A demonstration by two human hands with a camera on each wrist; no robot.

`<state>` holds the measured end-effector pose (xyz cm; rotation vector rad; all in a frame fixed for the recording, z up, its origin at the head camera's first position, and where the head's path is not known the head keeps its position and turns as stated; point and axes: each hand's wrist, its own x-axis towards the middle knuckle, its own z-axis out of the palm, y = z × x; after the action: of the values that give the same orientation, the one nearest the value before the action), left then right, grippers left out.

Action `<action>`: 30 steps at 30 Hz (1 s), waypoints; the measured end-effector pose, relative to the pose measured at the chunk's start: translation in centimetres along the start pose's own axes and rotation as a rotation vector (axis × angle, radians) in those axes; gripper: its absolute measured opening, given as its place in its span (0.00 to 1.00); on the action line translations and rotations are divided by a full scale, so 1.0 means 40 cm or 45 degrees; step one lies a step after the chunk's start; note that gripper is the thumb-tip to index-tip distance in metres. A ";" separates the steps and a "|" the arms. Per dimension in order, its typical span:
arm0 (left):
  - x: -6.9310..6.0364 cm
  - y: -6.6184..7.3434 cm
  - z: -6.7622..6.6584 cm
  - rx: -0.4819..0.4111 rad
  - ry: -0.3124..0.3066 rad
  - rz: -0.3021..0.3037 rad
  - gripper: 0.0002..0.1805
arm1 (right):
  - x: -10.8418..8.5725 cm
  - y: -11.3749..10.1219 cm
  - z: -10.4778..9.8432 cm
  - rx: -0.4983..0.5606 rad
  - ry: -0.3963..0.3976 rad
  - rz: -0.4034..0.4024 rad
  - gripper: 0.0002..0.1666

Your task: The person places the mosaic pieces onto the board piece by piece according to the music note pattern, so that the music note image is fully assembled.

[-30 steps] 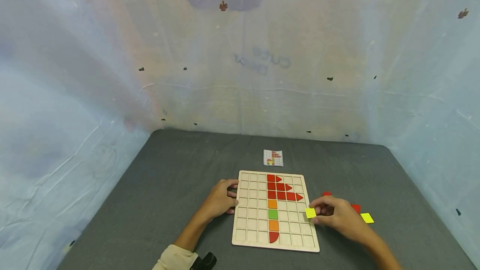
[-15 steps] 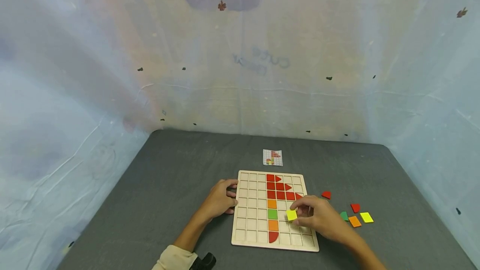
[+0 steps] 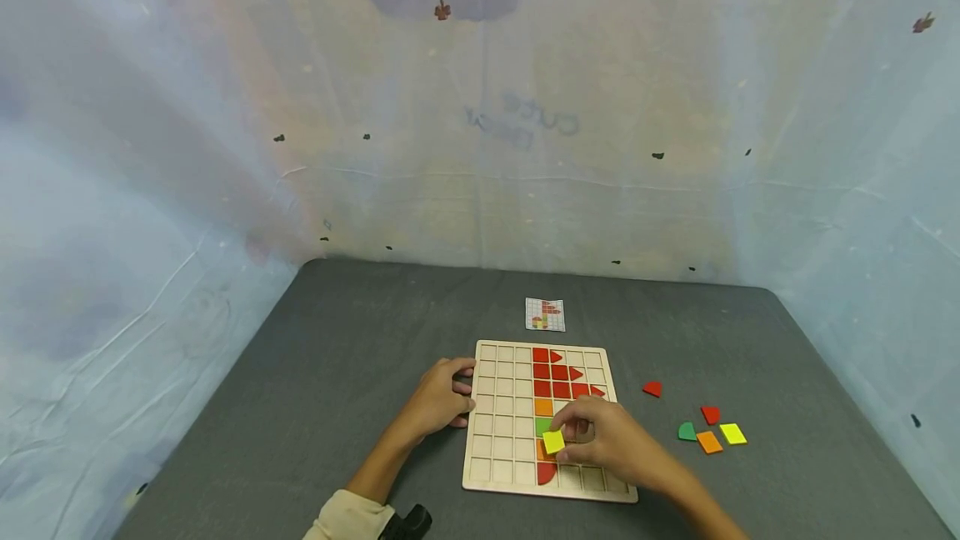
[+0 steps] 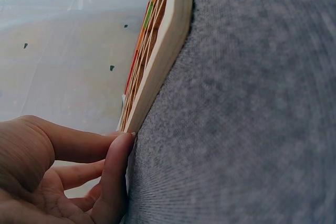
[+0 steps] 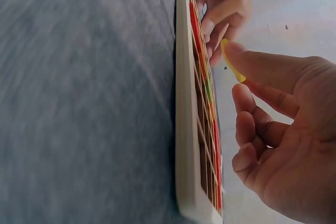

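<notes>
A wooden grid board (image 3: 497, 447) lies on the dark table. Red squares (image 3: 561, 390) and triangles fill part of its upper right. Below them, a column has an orange square (image 3: 543, 407), a green square (image 3: 543, 425), another orange square, partly covered, and a red quarter-circle (image 3: 546, 473). My left hand (image 3: 437, 397) pinches the board's left edge between thumb and finger. Over the column, my right hand (image 3: 609, 442) pinches a yellow square tile (image 3: 553, 442) at its edges. In the right wrist view, this yellow tile (image 5: 232, 61) is raised off the board.
Loose tiles lie right of the board: a red quarter-circle (image 3: 652, 389), another red piece (image 3: 711, 415), a green quarter-circle (image 3: 687, 432), an orange square (image 3: 709, 442) and a yellow square (image 3: 733, 434). A small printed pattern card (image 3: 545, 315) lies behind the board.
My right hand has carried the yellow tile leftward from the board's right edge to above the column of tiles. My left hand has stayed at the board's left edge.
</notes>
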<state>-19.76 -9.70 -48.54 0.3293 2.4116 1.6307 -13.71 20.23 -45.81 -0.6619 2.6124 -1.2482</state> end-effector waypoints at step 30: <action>-0.001 0.002 0.002 0.012 0.006 -0.009 0.35 | 0.027 -0.051 0.061 -0.071 -0.177 -0.046 0.17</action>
<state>-19.70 -9.60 -48.51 0.3181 2.4220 1.6196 -13.21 16.89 -45.74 -0.7792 2.5398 -1.1001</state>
